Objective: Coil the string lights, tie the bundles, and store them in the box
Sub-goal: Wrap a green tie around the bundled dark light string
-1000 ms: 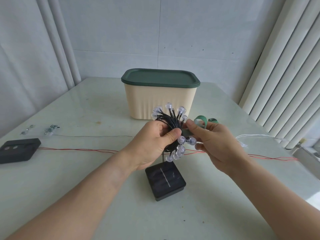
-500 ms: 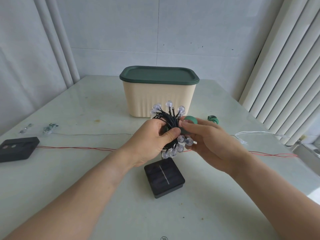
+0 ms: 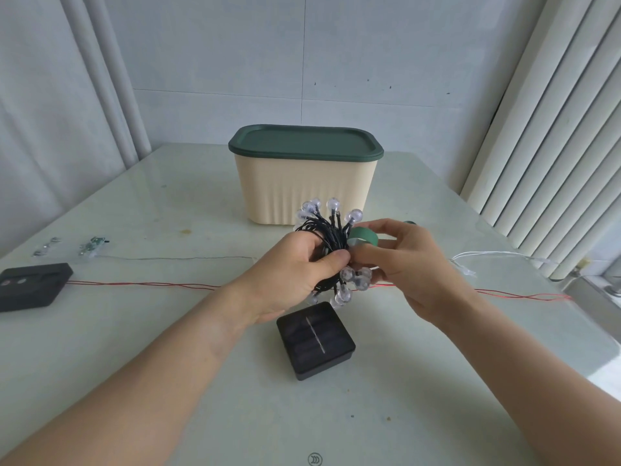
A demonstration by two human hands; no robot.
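My left hand (image 3: 289, 274) grips a coiled bundle of black-wired string lights (image 3: 331, 237), with clear round bulbs sticking out above and below the fist. My right hand (image 3: 406, 267) holds a roll of green tape (image 3: 364, 236) right against the bundle's right side. The bundle's black solar panel box (image 3: 316, 339) lies on the table just below my hands. Behind them stands the cream storage box (image 3: 304, 190) with its dark green lid (image 3: 304, 142) closed.
A red wire (image 3: 141, 284) runs across the table to a black box (image 3: 32, 285) at the left edge. A thin silver wire (image 3: 174, 258) with small parts lies behind it. White wire (image 3: 490, 255) lies at the right, by the blinds.
My right hand has brought the green tape roll in from the right and up against the bundle. The left hand keeps its grip on the coil.
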